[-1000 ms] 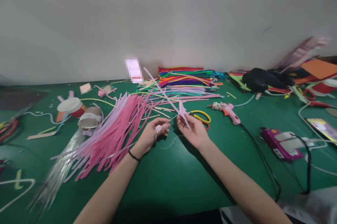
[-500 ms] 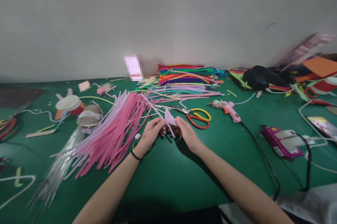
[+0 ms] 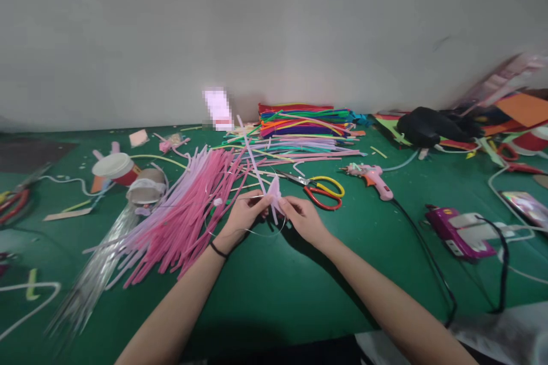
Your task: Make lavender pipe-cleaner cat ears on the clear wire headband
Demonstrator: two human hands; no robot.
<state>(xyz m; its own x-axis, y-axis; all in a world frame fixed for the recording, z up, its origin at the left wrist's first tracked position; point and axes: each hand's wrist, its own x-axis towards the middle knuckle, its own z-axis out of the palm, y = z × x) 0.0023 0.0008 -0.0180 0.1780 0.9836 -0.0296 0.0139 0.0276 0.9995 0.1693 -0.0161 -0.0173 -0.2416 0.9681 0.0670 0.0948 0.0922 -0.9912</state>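
Note:
Both hands meet over the green table in the middle of the view. My left hand pinches a lilac pipe cleaner that slants up and to the left, its short end poking out below the fingers. Between the fingertips of both hands stands a folded lilac piece, shaped like a petal. My right hand is closed on the lower right of that piece. A thin wire loop hangs around the fingers, with a small pale tuft at its left side.
Pink and lilac pipe cleaners lie in a heap left of my hands. Scissors and a pink glue gun rest to the right, near a purple power strip. Coloured bundles lie by the wall; a paper cup stands left.
The lilac pipe cleaner has swung more upright, its upper end now higher. The wire loop has shifted and hangs wider below the hands. Both hands stay closed close together.

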